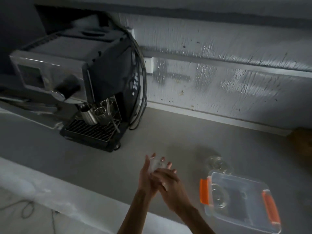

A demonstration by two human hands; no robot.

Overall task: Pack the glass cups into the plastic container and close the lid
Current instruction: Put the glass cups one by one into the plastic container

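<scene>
the fingers (166,163) of both hands are wrapped around one clear glass cup (156,164), held above the counter (101,157) rather than resting on it. the left hand (146,179) cups the glass from the left side, its fingertips rising past the rim; the right hand (170,188) crosses over from the right, its fingers curled against the lower wall of the glass and overlapping the left palm. the picture is blurred, so the exact contact points on the glass are not legible. a second glass cup (217,163) stands on the counter to the right of the hands, just beyond the far edge of the plastic container (263,184). the container sits at the right, close to the near edge of the counter, clear-walled, with an orange latch (204,191) on its left end and another orange latch (270,208) on its right end. a round glass form (218,198) shows through at the container's left end; whether a lid lies on top of it cannot be told. open counter surface lies between the hands and the container, and a wider bare stretch runs from the hands back to the wall (219,78). a coffee machine (94,88) occupies the far left of the counter, well apart from the hands, with metal cups (94,114) on its drip tray. the counter's near edge runs diagonally beneath both forearms.
</scene>
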